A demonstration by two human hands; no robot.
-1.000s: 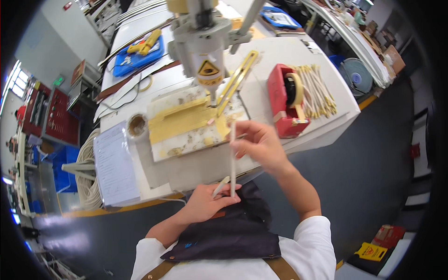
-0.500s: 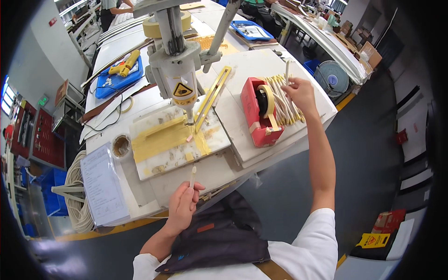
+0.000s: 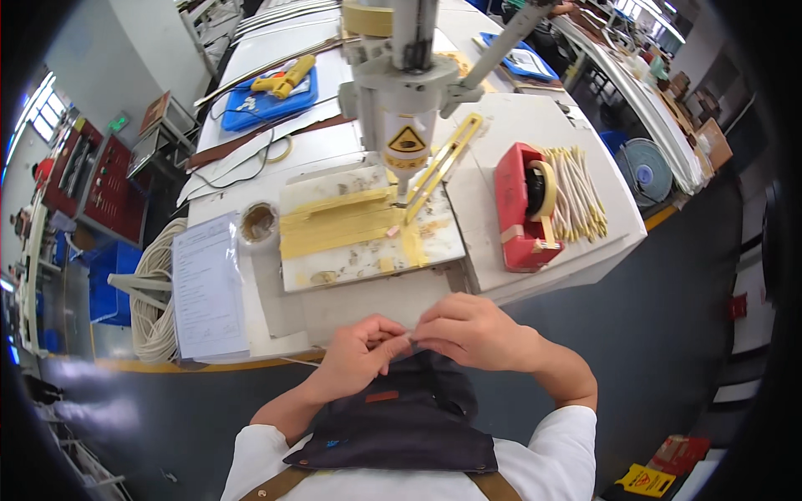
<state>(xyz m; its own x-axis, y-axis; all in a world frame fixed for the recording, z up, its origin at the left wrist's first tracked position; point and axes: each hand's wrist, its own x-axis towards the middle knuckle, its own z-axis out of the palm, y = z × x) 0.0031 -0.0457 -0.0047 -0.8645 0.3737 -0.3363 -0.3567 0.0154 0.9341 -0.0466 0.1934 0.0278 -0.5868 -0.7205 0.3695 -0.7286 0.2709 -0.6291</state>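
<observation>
My left hand (image 3: 361, 355) and my right hand (image 3: 469, 332) meet over the bench's front edge, just above my dark apron. The fingers of both are pinched together, fingertip to fingertip. A small bit of a pale cord piece (image 3: 409, 336) shows between them; the rest of it is hidden by the fingers. Beyond my right hand stands a red tape dispenser (image 3: 520, 209) with a roll of cream tape. A bundle of white cord pieces with yellow ends (image 3: 578, 192) lies against the dispenser's right side.
A press with a warning label (image 3: 408, 138) stands over a white board (image 3: 368, 271) with yellow tape on it. To the left are an open tape roll (image 3: 259, 224), a sheet in a clear sleeve (image 3: 207, 292) and coiled cord (image 3: 154, 313). A yellow glue gun (image 3: 288, 79) rests in a blue tray (image 3: 267, 113).
My right hand has come from the cord bundle down and left to my left hand. My left hand has shifted slightly right, and its pale cord piece is now mostly covered.
</observation>
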